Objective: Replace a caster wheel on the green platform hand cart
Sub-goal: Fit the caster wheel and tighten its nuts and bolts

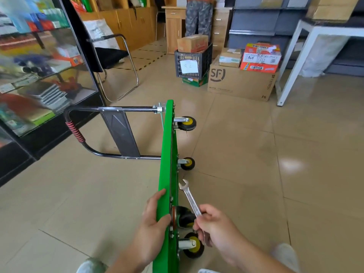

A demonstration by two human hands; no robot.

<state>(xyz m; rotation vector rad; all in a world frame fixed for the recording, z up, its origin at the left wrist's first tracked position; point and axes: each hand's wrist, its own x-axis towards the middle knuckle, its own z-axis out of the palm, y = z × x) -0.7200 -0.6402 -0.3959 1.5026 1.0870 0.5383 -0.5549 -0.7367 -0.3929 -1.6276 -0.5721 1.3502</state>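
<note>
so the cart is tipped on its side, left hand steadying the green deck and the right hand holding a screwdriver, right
Not quite: the right hand holds a wrench, not a screwdriver, as the head view shows. The rest stands: the cart is on its side and the left hand steadies the green deck.

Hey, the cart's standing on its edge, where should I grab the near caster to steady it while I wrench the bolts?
Probably by the black tyre of the near caster, coming from the right, the open wheel side. The green platform stands on edge, so the casters stick out sideways and the tyre is bare there. The left hand already braces the deck; the right hand holds the wrench.
</note>
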